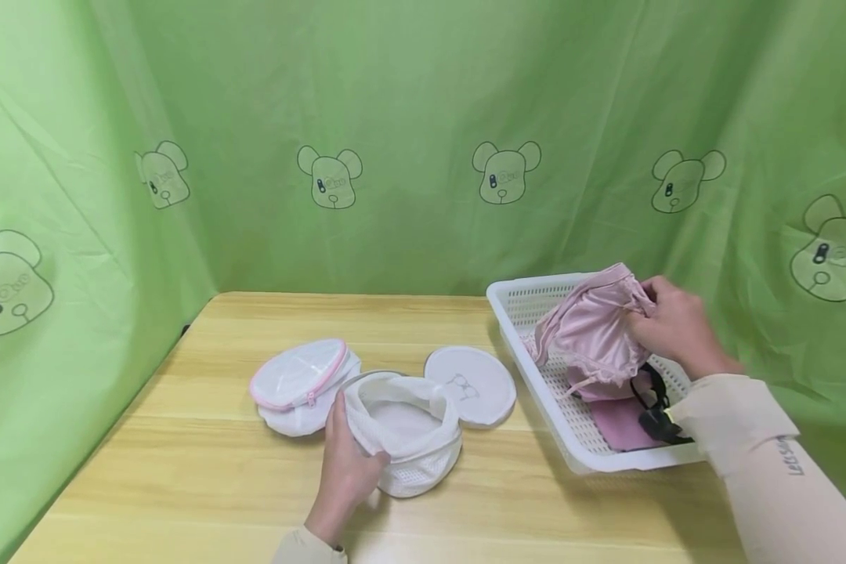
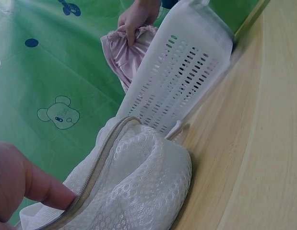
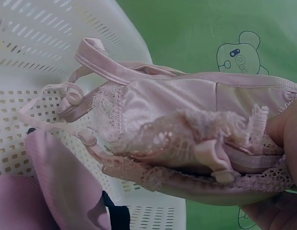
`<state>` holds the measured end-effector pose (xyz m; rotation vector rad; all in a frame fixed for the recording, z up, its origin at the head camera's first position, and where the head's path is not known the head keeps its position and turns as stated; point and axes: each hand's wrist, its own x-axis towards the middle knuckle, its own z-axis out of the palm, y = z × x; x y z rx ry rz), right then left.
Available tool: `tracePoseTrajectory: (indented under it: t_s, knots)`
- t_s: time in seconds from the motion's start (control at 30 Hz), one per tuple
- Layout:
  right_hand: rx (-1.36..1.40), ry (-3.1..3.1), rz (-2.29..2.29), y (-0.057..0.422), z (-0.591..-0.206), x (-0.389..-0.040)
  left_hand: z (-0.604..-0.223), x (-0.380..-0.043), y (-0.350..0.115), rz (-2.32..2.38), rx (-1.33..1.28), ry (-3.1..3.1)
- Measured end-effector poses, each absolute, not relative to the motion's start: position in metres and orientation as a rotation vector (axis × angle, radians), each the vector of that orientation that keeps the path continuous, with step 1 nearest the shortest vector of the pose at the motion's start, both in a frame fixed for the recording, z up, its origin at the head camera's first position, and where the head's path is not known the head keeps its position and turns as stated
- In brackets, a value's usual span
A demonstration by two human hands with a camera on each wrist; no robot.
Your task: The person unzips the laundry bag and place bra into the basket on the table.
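My right hand [image 1: 680, 325] pinches a pale pink satin bra [image 1: 599, 329] with lace edges and holds it up over the white plastic basket [image 1: 536, 399]. Its straps dangle towards the basket in the right wrist view. On the table, my left hand [image 1: 352, 462] grips the near left side of a round white mesh laundry bag [image 1: 423, 462], whose top gapes wide. One finger [image 2: 50, 191] lies on the bag's beige zipped rim in the left wrist view. The bag's round lid [image 1: 471, 384], printed with a bow, lies folded back beside the basket.
A second mesh bag [image 1: 299, 388] with a pink zip stands left of the first. Inside the basket lie a darker pink ribbed garment [image 3: 66, 182] and a black item [image 1: 659, 423] with straps. A green curtain [image 1: 409, 235] hangs behind the wooden table [image 1: 204, 454].
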<state>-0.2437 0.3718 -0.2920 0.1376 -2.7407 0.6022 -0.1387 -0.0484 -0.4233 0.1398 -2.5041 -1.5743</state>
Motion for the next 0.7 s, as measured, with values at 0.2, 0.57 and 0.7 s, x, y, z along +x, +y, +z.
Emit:
tracePoseTrajectory:
  t_s: [0.2, 0.57, 0.7]
  knots:
    - [0.140, -2.782, 0.637, 0.370, -0.296, -0.245, -0.423, -0.139, -0.050, -1.576, 0.140, -2.498]
    - [0.163, -2.796, 0.653, 0.370, -0.305, -0.246, -0.426, -0.140, -0.050, -1.585, 0.123, -2.489]
    - [0.179, -2.777, 0.659, 0.370, -0.303, -0.246, -0.425, -0.140, -0.050, -1.577, 0.126, -2.484]
